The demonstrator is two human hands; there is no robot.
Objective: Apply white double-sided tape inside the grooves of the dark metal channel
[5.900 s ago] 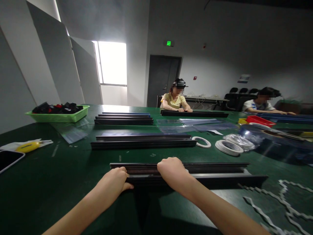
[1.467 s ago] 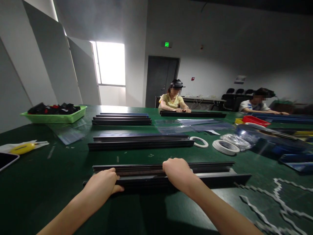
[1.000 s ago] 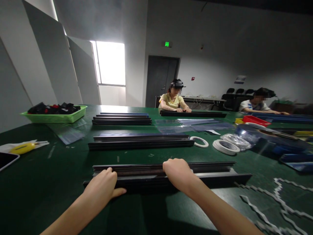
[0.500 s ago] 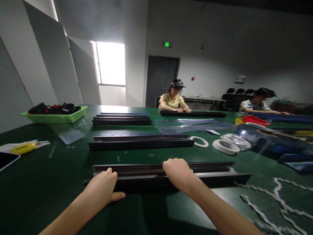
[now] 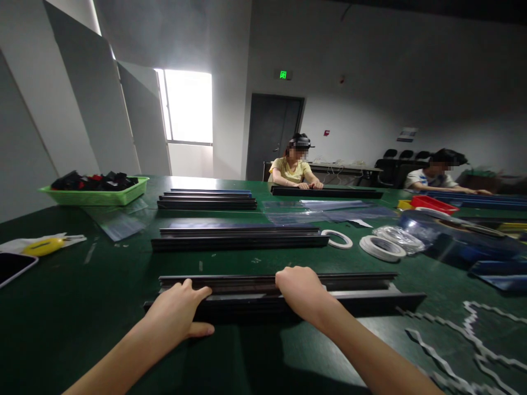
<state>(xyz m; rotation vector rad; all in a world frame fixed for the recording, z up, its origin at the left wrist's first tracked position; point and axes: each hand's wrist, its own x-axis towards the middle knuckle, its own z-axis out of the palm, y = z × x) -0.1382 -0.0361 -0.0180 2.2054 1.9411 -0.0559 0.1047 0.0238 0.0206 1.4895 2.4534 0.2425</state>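
A long black channel-shaped profile (image 5: pixel 354 303) lies crosswise on the table before me, with a pale strip along part of its inside. My left hand (image 5: pixel 177 307) grips its left part: the fingers reach over the near wall, the index finger points right into the channel, and the thumb stays low on the near side. Closed and bent down, my right hand (image 5: pixel 302 291) rests at the middle of the profile. Its fingertips are hidden, so whatever they pinch cannot be made out.
Behind lie more black profiles (image 5: pixel 242 242), white tape rolls (image 5: pixel 382 248) and a large blue roll (image 5: pixel 465 236). Backing scraps (image 5: pixel 436 351) curl at right. A green basket (image 5: pixel 99 189) of black parts and a yellow tool (image 5: pixel 43 247) sit left. Two people (image 5: pixel 294 170) work across the table.
My left index finger has stretched out to the right over the channel, where it was curled before. My right hand keeps its place on the profile. The view has shifted slightly.
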